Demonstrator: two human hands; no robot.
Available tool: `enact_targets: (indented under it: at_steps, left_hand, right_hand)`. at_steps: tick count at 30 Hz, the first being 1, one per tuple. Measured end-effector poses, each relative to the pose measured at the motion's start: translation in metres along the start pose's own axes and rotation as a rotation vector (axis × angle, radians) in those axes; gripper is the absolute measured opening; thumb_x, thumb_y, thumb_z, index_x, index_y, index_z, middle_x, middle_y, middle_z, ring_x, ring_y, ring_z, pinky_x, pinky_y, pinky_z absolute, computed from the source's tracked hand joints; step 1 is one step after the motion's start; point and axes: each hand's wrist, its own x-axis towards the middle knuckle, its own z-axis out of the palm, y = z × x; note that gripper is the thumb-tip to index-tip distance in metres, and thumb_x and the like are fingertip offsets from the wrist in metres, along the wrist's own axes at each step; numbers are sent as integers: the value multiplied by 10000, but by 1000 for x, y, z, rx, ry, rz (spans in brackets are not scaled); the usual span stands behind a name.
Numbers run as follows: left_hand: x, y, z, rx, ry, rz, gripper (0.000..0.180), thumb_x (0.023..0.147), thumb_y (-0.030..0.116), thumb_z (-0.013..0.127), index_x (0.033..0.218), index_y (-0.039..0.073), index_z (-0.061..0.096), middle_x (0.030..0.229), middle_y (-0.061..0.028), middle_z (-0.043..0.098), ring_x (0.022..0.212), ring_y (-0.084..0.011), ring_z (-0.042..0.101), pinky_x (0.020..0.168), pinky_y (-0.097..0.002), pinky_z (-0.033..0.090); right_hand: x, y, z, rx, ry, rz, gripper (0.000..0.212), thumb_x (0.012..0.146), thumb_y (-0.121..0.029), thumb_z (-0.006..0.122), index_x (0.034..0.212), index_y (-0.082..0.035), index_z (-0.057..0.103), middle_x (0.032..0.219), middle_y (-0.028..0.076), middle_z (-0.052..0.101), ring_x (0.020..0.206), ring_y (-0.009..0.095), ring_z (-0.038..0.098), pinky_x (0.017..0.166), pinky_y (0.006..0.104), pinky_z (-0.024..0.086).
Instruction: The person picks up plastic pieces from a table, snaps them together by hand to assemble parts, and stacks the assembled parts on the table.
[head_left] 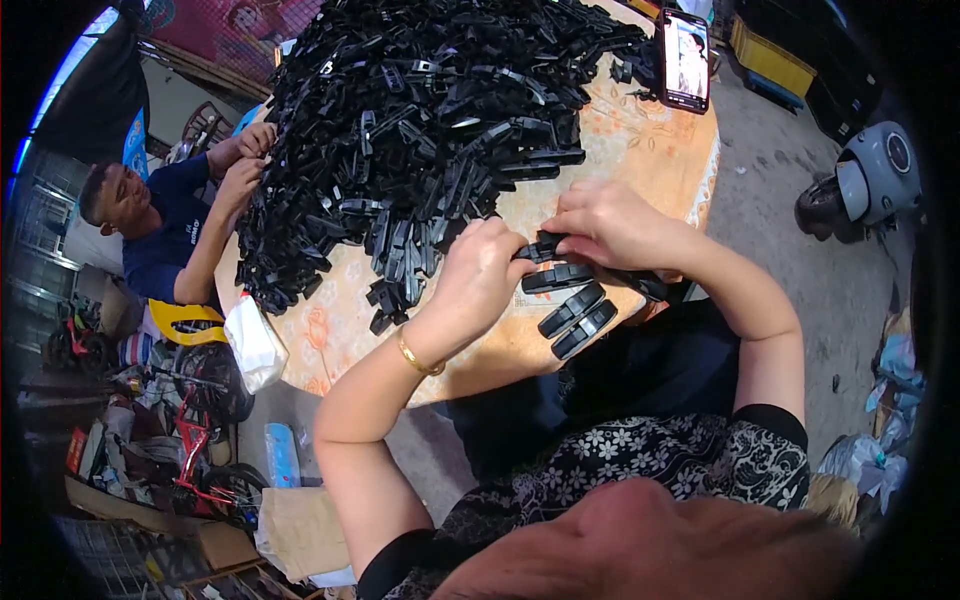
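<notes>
Between my hands is a black plastic part [539, 249], long and narrow; its exact kind is not clear. My left hand [474, 272] pinches its left end with thumb and fingers, a gold bangle [420, 358] on that wrist. At its other end, the fingers of my right hand [612, 226] are closed on it. Just below them lies a similar black part [557, 278], with a pair of parts [577, 322] side by side nearer to me. More black pieces [640, 286] sit at the table edge under my right wrist. A large heap of black parts [420, 130] covers much of the table.
The round table has a floral orange cover [640, 165]. A phone [685, 60] stands at its far right. At the left, a co-worker [170, 215] handles pieces by the heap. A white packet [256, 345] rests at the left edge. A scooter [878, 172] is parked right.
</notes>
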Motion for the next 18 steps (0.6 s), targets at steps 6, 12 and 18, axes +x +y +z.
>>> enact_targets:
  at_steps: [6, 12, 18]
  left_hand:
    - [-1, -6, -6, -102, -17, -152, 162, 701, 73, 762, 812, -17, 685, 786, -146, 611, 708, -304, 613, 631, -368, 487]
    - [5, -5, 0, -248, -55, -87, 154, 701, 70, 759, 801, -15, 679, 757, -140, 599, 689, -298, 598, 623, -368, 476]
    - [4, -3, -7, -166, -104, 53, 179, 690, 121, 777, 758, -8, 674, 752, -125, 603, 741, -297, 581, 671, -372, 474]
  right_hand:
    - [-1, 0, -12, -30, -65, -47, 301, 672, -115, 744, 955, -23, 695, 855, 116, 616, 836, 298, 587, 731, 405, 492]
    - [8, 0, 3, 112, -50, -78, 259, 663, -102, 748, 896, -10, 682, 813, 117, 594, 840, 309, 582, 745, 406, 485]
    - [8, -4, -5, 218, -157, -4, 183, 727, -170, 707, 825, -17, 687, 820, 138, 633, 841, 340, 611, 712, 440, 485]
